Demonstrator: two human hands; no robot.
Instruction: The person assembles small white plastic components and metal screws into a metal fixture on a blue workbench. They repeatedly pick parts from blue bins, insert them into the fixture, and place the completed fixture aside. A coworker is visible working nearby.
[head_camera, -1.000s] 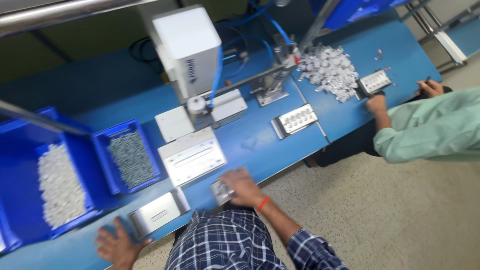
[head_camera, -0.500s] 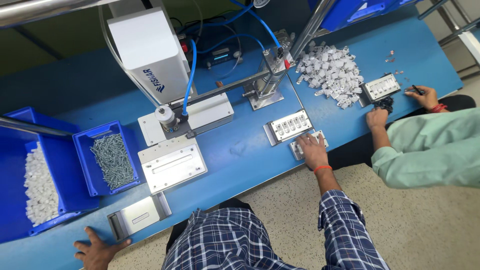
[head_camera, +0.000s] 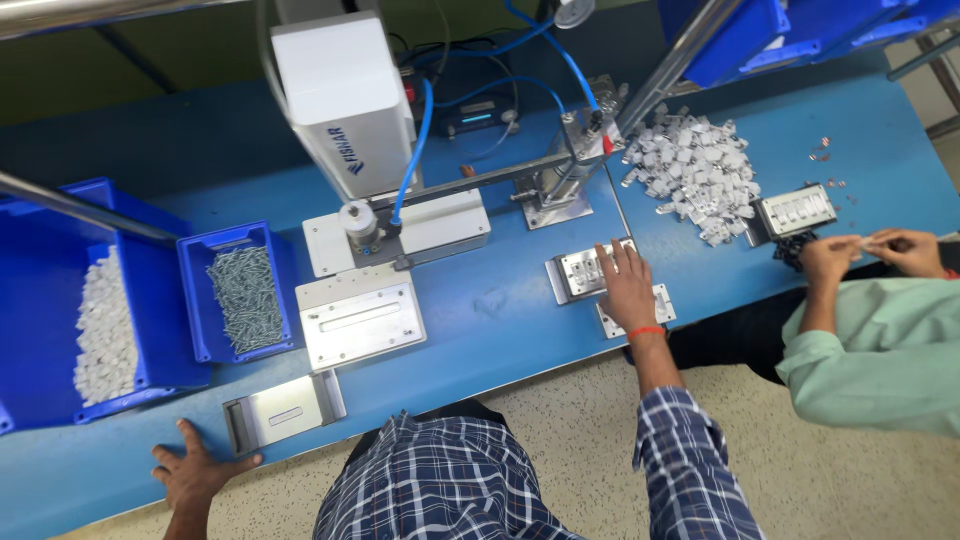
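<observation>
My right hand (head_camera: 627, 288), with an orange band at the wrist, lies flat with fingers spread on the blue bench. Its fingertips touch a metal fixture (head_camera: 578, 272) loaded with white parts. A second small metal plate (head_camera: 661, 303) lies partly under the palm. My left hand (head_camera: 193, 472) rests open on the bench's near edge at the far left. Just right of it lies a flat metal plate with raised ends (head_camera: 285, 410). Neither hand holds anything.
A white dispensing machine (head_camera: 345, 100) with blue hoses stands over a metal jig plate (head_camera: 360, 320). Blue bins hold screws (head_camera: 245, 295) and white pieces (head_camera: 105, 325). A pile of white parts (head_camera: 695, 170) lies at right, where a co-worker's hands (head_camera: 865, 252) work beside another fixture (head_camera: 795, 212).
My right hand slid from in front of me far to the right along the bench, taking the small plate with it, and now rests at the loaded fixture. My left hand stayed at the edge.
</observation>
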